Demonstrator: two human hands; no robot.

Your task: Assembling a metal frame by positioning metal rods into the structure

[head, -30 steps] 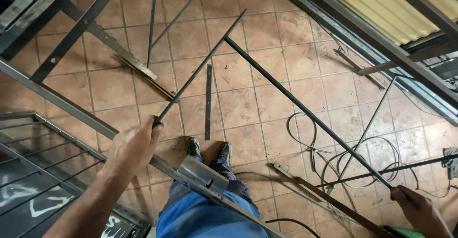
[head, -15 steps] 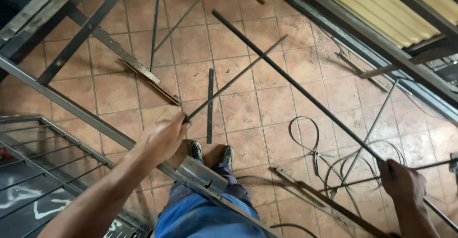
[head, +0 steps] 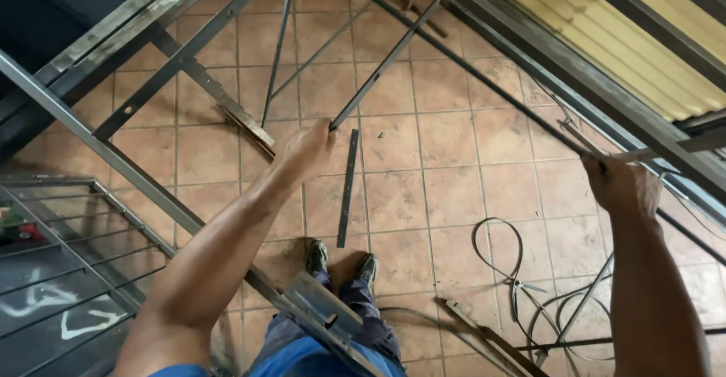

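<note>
Dull dark metal rods [head: 382, 67]; matt terracotta floor tiles [head: 446, 188]

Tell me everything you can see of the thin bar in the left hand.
The thin bar is a long, narrow, dark grey strip that looks like bare steel, straight and unpainted. The left hand grips its lower end, fingers closed around it, and holds it off the tiled floor. From the hand it slants up and to the right, and its far end reaches the long rod held by the right hand; whether the two touch there I cannot tell.
</note>
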